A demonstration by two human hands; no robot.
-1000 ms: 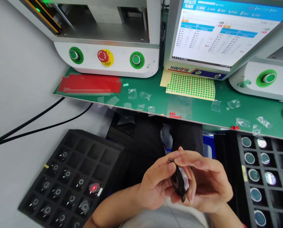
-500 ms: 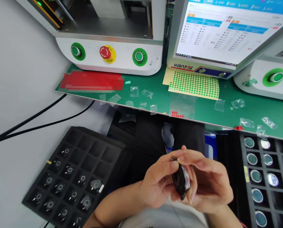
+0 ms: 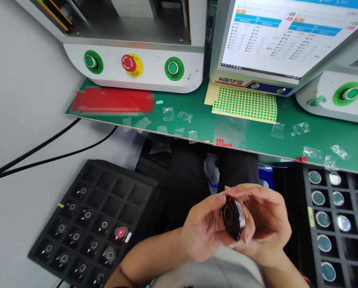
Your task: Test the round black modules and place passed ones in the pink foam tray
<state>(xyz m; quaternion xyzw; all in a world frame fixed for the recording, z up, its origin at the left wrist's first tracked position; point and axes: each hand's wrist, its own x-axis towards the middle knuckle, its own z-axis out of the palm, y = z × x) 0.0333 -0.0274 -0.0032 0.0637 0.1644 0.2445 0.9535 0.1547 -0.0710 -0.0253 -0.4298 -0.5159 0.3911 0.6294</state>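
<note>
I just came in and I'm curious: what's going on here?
A person is holding a round watch body between the left hand and the right hand, with its dark back showing. To the left, a black tray has similar round pieces in many compartments, and one piece glows red. The tray on the right holds shiny discs. On the green bench are red strips and a sheet of green dot stickers.
</note>
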